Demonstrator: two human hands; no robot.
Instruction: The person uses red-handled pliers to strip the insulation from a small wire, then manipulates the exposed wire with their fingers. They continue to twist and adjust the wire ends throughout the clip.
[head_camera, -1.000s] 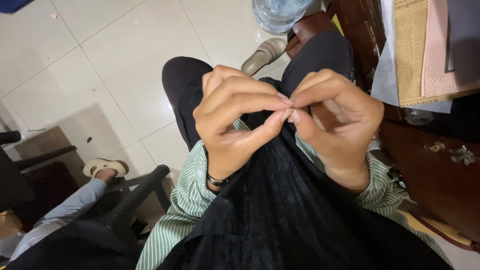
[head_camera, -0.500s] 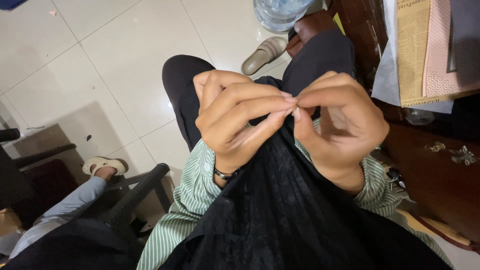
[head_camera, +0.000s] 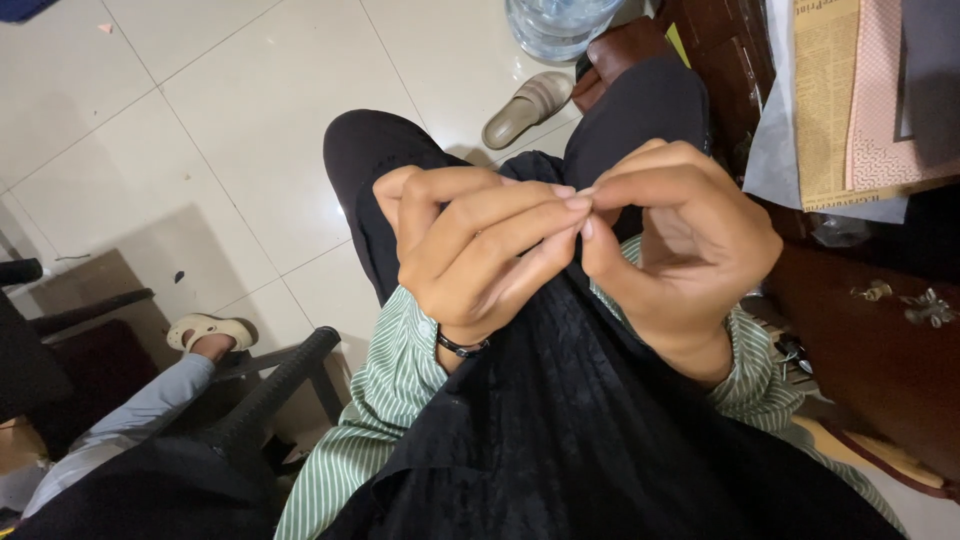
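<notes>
Your left hand (head_camera: 480, 250) and right hand (head_camera: 680, 240) now raised slightly; fingertips pinched together on black fabric (head_camera: 560, 420) edge, grip unchanged.

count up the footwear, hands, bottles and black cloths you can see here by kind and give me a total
hands: 2, left hand and right hand, fingertips pinched together over the black cloth
black cloth: 1
sandals: 2, tan sandal and white sandal on another person's foot
water bottle: 1
total: 6
</notes>
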